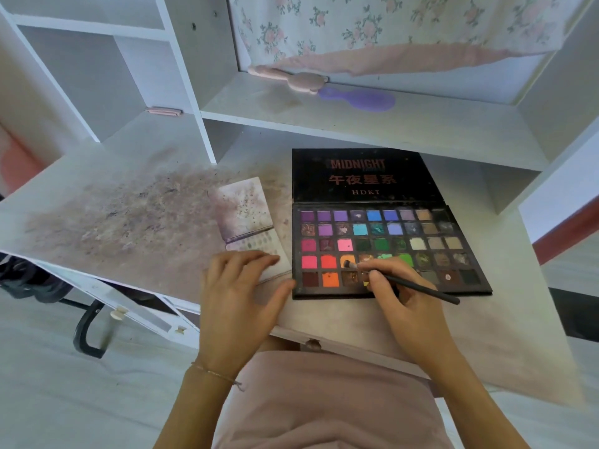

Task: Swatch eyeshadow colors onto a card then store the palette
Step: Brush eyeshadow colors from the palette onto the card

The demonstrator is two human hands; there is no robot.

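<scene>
With our right hand (397, 288) pinching the brush (418, 288) and left hand (240, 286) flat on the card (282, 270), a careless dab risks muddying neighbouring pans in the palette (453, 254).

The right hand (402, 296) pinches a thin black brush (411, 285), its tip on an orange pan of the open black palette (389, 247) on the counter (136, 254). The left hand (240, 293) rests with straight fingers (256, 257) on a small pale card (249, 218) just beside the palette.
</scene>
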